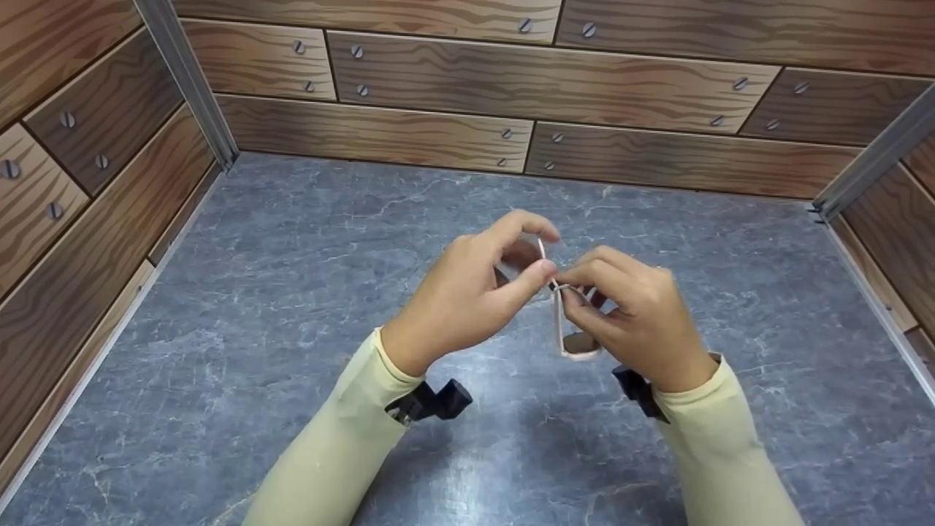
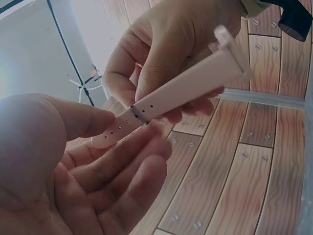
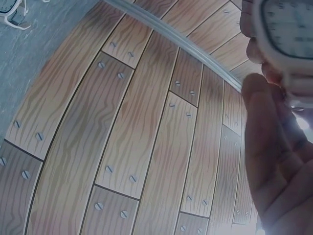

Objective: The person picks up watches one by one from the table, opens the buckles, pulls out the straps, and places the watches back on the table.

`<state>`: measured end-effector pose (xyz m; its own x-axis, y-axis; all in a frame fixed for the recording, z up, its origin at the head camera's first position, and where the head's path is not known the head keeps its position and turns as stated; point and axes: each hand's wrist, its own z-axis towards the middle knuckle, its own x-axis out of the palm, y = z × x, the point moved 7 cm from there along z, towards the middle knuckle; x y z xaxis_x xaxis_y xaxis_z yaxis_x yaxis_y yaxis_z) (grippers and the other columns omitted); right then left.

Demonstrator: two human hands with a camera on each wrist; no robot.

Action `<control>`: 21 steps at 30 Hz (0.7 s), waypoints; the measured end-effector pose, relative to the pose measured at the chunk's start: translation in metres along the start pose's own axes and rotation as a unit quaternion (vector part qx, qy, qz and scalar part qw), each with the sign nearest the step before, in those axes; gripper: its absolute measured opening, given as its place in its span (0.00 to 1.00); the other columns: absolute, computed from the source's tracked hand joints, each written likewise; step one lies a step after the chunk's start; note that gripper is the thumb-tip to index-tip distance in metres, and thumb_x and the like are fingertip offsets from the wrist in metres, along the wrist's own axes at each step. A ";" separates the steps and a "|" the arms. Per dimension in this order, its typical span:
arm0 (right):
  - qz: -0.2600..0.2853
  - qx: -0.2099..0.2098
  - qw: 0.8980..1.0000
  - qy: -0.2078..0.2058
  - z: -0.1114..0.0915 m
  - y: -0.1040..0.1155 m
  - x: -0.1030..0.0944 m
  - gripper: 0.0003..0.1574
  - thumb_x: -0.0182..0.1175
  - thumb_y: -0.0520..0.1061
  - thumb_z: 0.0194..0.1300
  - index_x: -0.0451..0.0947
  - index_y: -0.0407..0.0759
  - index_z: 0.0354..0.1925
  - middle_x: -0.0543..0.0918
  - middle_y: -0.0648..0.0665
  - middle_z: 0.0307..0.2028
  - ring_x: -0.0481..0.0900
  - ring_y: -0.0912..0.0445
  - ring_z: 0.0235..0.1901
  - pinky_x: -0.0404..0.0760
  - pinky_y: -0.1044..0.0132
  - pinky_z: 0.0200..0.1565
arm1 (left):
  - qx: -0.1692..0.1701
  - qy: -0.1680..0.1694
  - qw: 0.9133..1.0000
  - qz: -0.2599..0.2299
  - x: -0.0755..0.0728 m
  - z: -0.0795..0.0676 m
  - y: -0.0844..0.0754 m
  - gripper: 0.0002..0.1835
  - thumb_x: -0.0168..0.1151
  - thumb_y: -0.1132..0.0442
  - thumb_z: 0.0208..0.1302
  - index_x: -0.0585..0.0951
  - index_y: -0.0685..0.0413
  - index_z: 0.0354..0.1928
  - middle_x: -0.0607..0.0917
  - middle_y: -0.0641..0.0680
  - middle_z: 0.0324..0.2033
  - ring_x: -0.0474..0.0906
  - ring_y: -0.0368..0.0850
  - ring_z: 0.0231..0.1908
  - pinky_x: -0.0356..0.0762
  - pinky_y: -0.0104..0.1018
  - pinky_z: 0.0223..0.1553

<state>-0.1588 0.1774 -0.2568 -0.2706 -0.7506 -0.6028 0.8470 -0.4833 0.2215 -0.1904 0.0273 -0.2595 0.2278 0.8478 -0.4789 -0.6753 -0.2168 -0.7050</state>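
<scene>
Between the two hands is a wristwatch (image 1: 581, 356) with a pale pink strap. Its dial with numerals (image 3: 293, 22) shows at the edge of the right wrist view. In the left wrist view the strap (image 2: 190, 85) has a row of small holes and passes through a metal buckle (image 2: 139, 115). My left hand (image 1: 467, 285) pinches the holed strap end (image 2: 105, 138) between thumb and fingers. My right hand (image 1: 635, 314) grips the strap close to the buckle, thumb and fingers bent around it. The right fingers hide part of the watch in the head view.
The watch is held above a blue-grey marbled tabletop (image 1: 292, 292). Wood-patterned walls (image 1: 438, 73) with metal corner posts (image 1: 193, 88) enclose it. Black wrist cameras (image 1: 438, 400) sit at both cuffs. A small white-framed object (image 3: 17, 24) shows at the right wrist view's corner.
</scene>
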 end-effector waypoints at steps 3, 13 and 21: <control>-0.018 -0.006 1.000 -0.008 0.000 0.000 0.000 0.12 0.61 0.27 0.59 0.83 0.41 0.33 0.82 0.47 0.29 0.79 0.59 0.21 0.79 0.70 0.25 | 0.030 -0.018 0.997 0.063 -0.003 0.000 -0.004 0.11 0.61 0.59 0.76 0.84 0.49 0.56 0.85 0.46 0.48 0.79 0.36 0.46 0.79 0.31 0.44; -0.061 -0.039 0.996 -0.046 0.000 0.000 -0.001 0.10 0.60 0.28 0.56 0.81 0.42 0.28 0.80 0.47 0.25 0.74 0.60 0.18 0.72 0.68 0.19 | -0.019 0.027 0.992 0.120 -0.006 -0.002 0.002 0.07 0.68 0.55 0.71 0.91 0.47 0.42 0.86 0.42 0.37 0.76 0.39 0.43 0.75 0.33 0.46; -0.083 -0.074 0.991 -0.075 -0.001 0.005 0.000 0.08 0.59 0.29 0.54 0.80 0.40 0.29 0.80 0.46 0.25 0.73 0.58 0.16 0.72 0.65 0.16 | -0.138 0.088 0.984 -0.067 0.004 0.000 0.025 0.11 0.74 0.59 0.65 0.89 0.50 0.48 0.88 0.45 0.34 0.84 0.40 0.34 0.82 0.33 0.38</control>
<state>-0.1543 0.1758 -0.2564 -0.4676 -0.7304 -0.4979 0.8400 -0.5425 0.0069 -0.2063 0.0257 -0.2790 0.4351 0.7865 -0.4384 -0.4199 -0.2534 -0.8715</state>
